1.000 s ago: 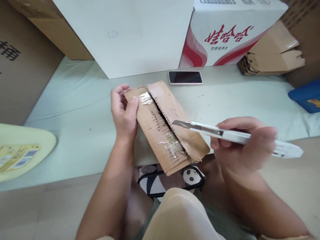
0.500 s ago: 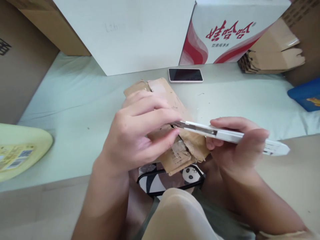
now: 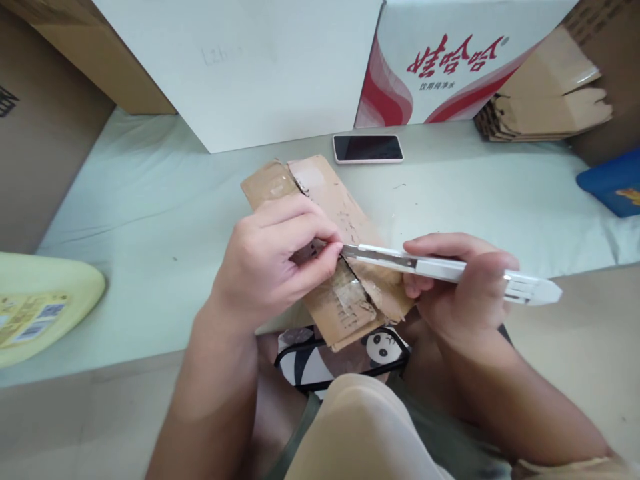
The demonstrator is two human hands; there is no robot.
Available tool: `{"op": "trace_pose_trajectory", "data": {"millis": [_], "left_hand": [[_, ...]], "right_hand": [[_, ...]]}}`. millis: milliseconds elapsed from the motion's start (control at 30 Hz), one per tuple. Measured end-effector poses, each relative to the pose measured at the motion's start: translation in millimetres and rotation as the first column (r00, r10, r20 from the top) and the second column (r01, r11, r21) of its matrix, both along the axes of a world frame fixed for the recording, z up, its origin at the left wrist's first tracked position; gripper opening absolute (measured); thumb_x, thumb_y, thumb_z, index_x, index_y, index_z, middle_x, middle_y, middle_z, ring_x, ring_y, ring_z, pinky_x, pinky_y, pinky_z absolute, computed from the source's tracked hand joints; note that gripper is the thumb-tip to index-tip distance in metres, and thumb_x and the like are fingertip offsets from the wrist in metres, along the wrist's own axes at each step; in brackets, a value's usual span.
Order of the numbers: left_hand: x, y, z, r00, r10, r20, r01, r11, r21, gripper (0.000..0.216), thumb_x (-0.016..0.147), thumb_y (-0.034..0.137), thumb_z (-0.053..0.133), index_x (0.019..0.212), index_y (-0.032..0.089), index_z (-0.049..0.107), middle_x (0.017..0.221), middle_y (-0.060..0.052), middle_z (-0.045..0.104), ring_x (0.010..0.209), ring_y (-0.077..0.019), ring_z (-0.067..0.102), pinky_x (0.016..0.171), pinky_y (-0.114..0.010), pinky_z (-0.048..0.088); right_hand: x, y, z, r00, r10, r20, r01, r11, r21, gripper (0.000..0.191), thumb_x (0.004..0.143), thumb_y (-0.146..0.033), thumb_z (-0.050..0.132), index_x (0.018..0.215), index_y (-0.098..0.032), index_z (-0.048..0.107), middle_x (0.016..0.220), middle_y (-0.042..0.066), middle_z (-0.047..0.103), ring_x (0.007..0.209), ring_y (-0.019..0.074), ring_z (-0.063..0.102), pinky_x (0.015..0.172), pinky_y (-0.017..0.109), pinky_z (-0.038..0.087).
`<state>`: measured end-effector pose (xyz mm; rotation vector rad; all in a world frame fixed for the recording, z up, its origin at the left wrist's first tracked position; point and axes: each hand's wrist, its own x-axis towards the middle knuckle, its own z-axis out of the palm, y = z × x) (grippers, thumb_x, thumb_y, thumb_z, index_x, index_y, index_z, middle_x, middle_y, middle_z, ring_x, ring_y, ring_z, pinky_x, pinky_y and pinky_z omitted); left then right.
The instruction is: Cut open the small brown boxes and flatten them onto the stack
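My right hand (image 3: pixel 465 287) grips a white box cutter (image 3: pixel 440 268), thumb along its handle and blade pointing left. My left hand (image 3: pixel 280 260) pinches the tip of the blade between thumb and forefinger. Beneath both hands lies a worn brown cardboard box (image 3: pixel 345 200), flattened-looking, with torn edges and clear tape over a dark slit along its middle. Part of that cardboard is hidden behind my left fingers. Under its near end, close to my lap, shows a black-framed thing with a panda picture (image 3: pixel 383 350).
A phone (image 3: pixel 368 149) lies behind the cardboard on the pale green cloth (image 3: pixel 155 267). Large white box (image 3: pixel 250 73) and red-and-white carton (image 3: pixel 440 73) stand at the back. Stacked cardboard (image 3: pixel 545 113) and a blue container (image 3: pixel 613 183) are right; a yellow-green bottle (image 3: pixel 45 307) is left.
My left thumb and forefinger have closed together on the blade tip; before, they were apart around it. The box cutter and my right hand have shifted slightly left.
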<state>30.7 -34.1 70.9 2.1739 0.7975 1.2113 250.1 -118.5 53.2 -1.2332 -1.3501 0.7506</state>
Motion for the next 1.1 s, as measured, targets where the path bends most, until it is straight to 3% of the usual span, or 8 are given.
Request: {"op": "trace_pose_trajectory", "data": {"millis": [167, 333, 500, 767, 967, 1100], "left_hand": [[-6.8, 1.6, -4.7, 0.999, -0.008, 0.032, 0.003, 0.986, 0.164, 0.015, 0.094, 0.015, 0.064, 0.082, 0.024, 0.063, 0.078, -0.001, 0.064, 0.066, -0.0146, 0.058, 0.056, -0.031, 0.048], [-18.6, 6.8, -17.0, 0.971, 0.068, 0.231, -0.084, 0.995, 0.059, 0.022, 0.106, 0.026, 0.055, 0.084, 0.024, 0.057, 0.074, 0.001, 0.053, 0.067, -0.0136, 0.053, 0.061, -0.032, 0.044], [-25.9, 12.5, -23.5, 0.976, 0.103, 0.19, -0.117, 0.991, 0.067, 0.035, 0.108, 0.033, 0.054, 0.075, 0.023, 0.058, 0.066, 0.002, 0.054, 0.059, -0.0113, 0.05, 0.057, -0.03, 0.041], [-19.0, 14.1, -16.3, 0.974, 0.174, 0.144, -0.205, 0.947, 0.248, 0.016, 0.09, 0.016, 0.077, 0.078, 0.023, 0.069, 0.071, 0.004, 0.07, 0.06, -0.0096, 0.061, 0.054, -0.027, 0.046], [-17.0, 12.9, -16.6, 0.989, 0.146, 0.015, -0.144, 0.953, 0.266, 0.016, 0.087, 0.012, 0.076, 0.082, 0.027, 0.073, 0.078, 0.004, 0.075, 0.062, -0.0135, 0.064, 0.061, -0.033, 0.053], [-16.3, 12.6, -17.8, 0.991, 0.129, 0.039, -0.135, 0.945, 0.297, 0.019, 0.084, 0.007, 0.077, 0.084, 0.025, 0.071, 0.078, 0.004, 0.076, 0.062, -0.0133, 0.065, 0.063, -0.034, 0.056]], "right_hand": [[-1.6, 3.0, -4.1, 0.984, 0.015, -0.179, -0.01, 1.0, 0.029, 0.055, 0.098, -0.074, 0.057, 0.094, -0.026, 0.083, 0.054, 0.0, 0.059, 0.045, 0.0143, 0.056, 0.042, 0.029, 0.045], [-6.0, 16.4, -11.0, 0.933, -0.061, -0.355, 0.11, 0.987, 0.121, 0.046, 0.096, -0.069, 0.066, 0.084, -0.028, 0.085, 0.047, -0.002, 0.052, 0.038, 0.0111, 0.046, 0.034, 0.026, 0.033], [-5.4, 32.2, -14.1, 0.878, -0.175, -0.446, 0.25, 0.962, 0.115, 0.048, 0.093, -0.068, 0.068, 0.075, -0.026, 0.082, 0.042, -0.005, 0.038, 0.035, 0.0093, 0.036, 0.032, 0.025, 0.022], [-3.5, 44.8, -18.2, 0.82, -0.267, -0.505, 0.318, 0.948, 0.015, 0.048, 0.089, -0.067, 0.071, 0.069, -0.023, 0.073, 0.047, -0.008, 0.029, 0.037, 0.0066, 0.026, 0.035, 0.025, 0.023], [-3.4, 42.8, -19.6, 0.816, -0.26, -0.517, 0.314, 0.949, 0.019, 0.047, 0.089, -0.066, 0.071, 0.069, -0.023, 0.074, 0.047, -0.008, 0.029, 0.038, 0.0068, 0.027, 0.035, 0.025, 0.023], [-2.3, 43.1, -20.5, 0.827, -0.24, -0.508, 0.297, 0.954, 0.033, 0.048, 0.092, -0.066, 0.069, 0.07, -0.023, 0.073, 0.047, -0.008, 0.028, 0.037, 0.0071, 0.026, 0.034, 0.024, 0.023]]}}
